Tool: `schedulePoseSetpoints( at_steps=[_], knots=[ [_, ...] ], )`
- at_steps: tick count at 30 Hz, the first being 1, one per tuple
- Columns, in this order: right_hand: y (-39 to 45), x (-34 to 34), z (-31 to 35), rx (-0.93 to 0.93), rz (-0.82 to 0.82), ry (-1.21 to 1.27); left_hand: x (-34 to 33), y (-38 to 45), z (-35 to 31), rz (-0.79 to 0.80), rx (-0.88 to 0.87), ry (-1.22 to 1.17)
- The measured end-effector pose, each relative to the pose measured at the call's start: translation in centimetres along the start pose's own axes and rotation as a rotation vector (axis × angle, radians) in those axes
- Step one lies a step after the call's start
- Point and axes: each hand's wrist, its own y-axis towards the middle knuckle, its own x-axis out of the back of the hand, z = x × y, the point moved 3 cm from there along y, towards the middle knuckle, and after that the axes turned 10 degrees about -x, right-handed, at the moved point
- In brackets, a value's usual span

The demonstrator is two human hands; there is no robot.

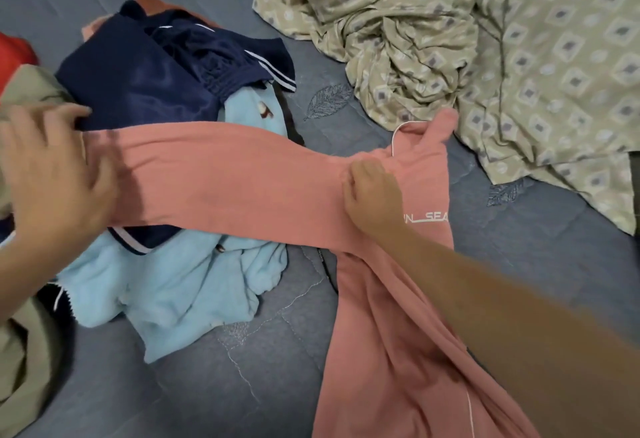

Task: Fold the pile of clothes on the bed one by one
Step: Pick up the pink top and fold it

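A salmon-pink pair of trousers (235, 178) with white lettering stretches across the grey-blue bed (214, 385). One leg runs left over the pile, the other hangs down toward the lower right. My right hand (372, 195) grips the bunched fabric near the waist. My left hand (52, 174), blurred, lies on the far end of the stretched leg with fingers spread. Under that leg lies the pile: a navy satin garment (145, 74) with white stripes and a light-blue fleece piece (173, 292).
A crumpled beige patterned sheet (485, 56) fills the upper right. Khaki cloth (24, 361) lies at the left edge, with a bit of red fabric (14, 49) above it. A thin black cord (325, 268) lies on the mattress between the pile and the trousers.
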Motion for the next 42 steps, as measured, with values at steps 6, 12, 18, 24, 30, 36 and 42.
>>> schedulePoseSetpoints(
  at_steps=[6,12,18,24,30,36,42],
  knots=[
    [-4.6,-1.7,-1.6,0.063,0.249,0.072,-1.9,-0.4,-18.7,0.389,-0.414,0.085],
    [-7.4,-1.6,-3.6,0.074,0.283,0.136,-6.3,-0.1,-19.7,0.339,-0.324,0.228],
    [-14.4,4.5,-7.4,-0.073,0.420,-0.045,-8.2,-4.8,-29.1,0.449,-0.400,-0.121],
    [-20.6,10.4,-13.0,-0.359,0.799,-0.115,-13.1,-13.2,-40.8,0.863,-0.237,-0.497],
    [-25.5,13.3,-16.5,-0.476,0.967,-0.010,-13.4,-16.3,-43.7,0.825,0.077,-0.717],
    [-28.1,14.3,-16.2,-0.545,0.831,-0.028,-12.1,-19.2,-46.1,0.791,0.097,-0.969],
    [-30.8,18.3,-14.6,-0.482,0.729,-0.095,-10.2,-21.2,-48.9,0.643,0.239,-1.037]
  ],
)
